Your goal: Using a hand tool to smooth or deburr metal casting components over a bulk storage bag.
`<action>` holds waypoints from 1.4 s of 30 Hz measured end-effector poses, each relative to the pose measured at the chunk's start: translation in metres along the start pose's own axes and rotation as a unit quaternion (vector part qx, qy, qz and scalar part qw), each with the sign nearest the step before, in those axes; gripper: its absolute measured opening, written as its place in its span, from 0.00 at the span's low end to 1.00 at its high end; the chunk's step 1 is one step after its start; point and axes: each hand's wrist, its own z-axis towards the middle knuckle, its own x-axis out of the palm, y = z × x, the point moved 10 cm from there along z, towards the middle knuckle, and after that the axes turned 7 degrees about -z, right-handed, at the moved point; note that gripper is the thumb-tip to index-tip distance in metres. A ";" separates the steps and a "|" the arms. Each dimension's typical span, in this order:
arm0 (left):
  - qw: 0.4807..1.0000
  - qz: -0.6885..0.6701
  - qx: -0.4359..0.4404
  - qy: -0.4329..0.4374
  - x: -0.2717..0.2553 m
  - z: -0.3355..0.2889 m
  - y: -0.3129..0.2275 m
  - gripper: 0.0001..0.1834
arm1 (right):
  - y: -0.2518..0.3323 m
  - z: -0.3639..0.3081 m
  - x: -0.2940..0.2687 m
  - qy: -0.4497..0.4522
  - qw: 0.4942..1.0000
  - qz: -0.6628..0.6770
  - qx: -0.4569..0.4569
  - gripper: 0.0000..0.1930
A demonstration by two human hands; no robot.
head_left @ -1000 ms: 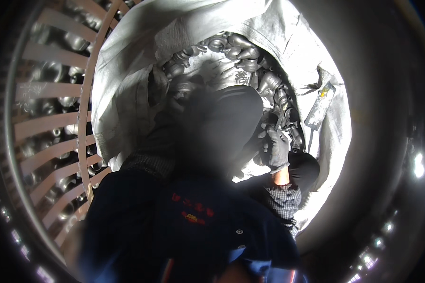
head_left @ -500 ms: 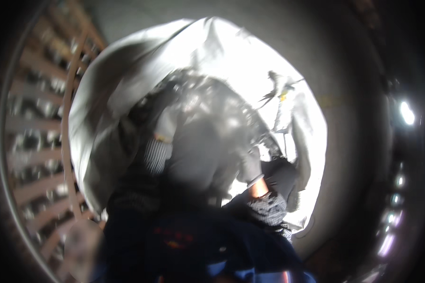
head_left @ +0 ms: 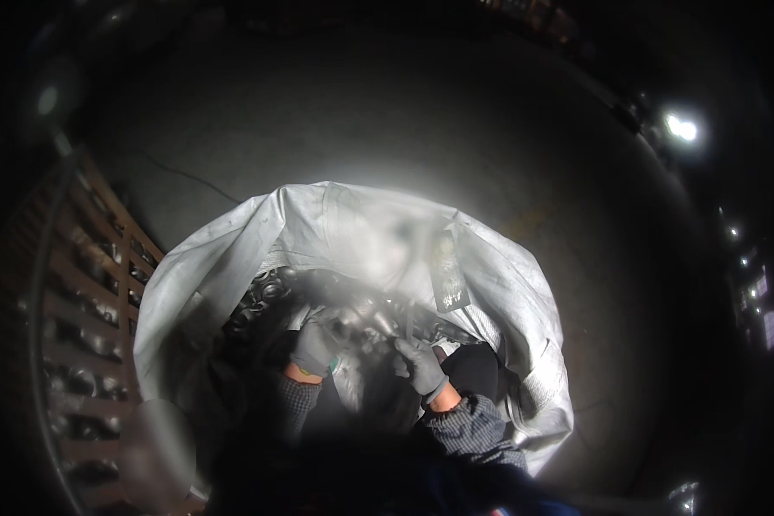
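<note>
Both of my hands wear grey gloves and reach down into a large white woven bag [head_left: 525, 301]. Inside lie shiny metal parts [head_left: 275, 288], rounded and ring-like, along the far left of the pile. My left hand [head_left: 316, 348] is low over the metal pieces; its fingertips blur into them, so its grip does not show. Close to its right, my right hand [head_left: 421, 368] has curled fingers beside a thin upright grey shape, too blurred to name. A smear over the middle of the view hides part of the pile between the hands.
A reddish-brown slatted crate [head_left: 86, 335] with metal parts inside stands along the left. A dark printed tag [head_left: 450, 275] sits on the bag's inner far wall. Grey concrete floor [head_left: 318, 112] surrounds the bag. My dark-clothed knee [head_left: 473, 371] is beside my right hand.
The view has shifted, so the bag sits lower and more floor shows beyond it. Both hands are now closer together, and the picture is sharper and less glaring.
</note>
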 end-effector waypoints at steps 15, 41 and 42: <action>0.984 0.155 0.024 -0.080 0.005 -0.026 0.026 0.13 | 0.012 -0.007 0.002 -0.001 0.995 0.100 -0.025 0.07; 0.916 0.369 0.149 -0.060 0.005 -0.048 -0.039 0.20 | 0.013 -0.020 0.010 0.047 0.999 0.022 -0.003 0.11; 0.913 0.373 0.152 -0.065 0.006 -0.048 -0.038 0.20 | 0.011 -0.018 0.007 0.047 0.999 0.020 -0.004 0.11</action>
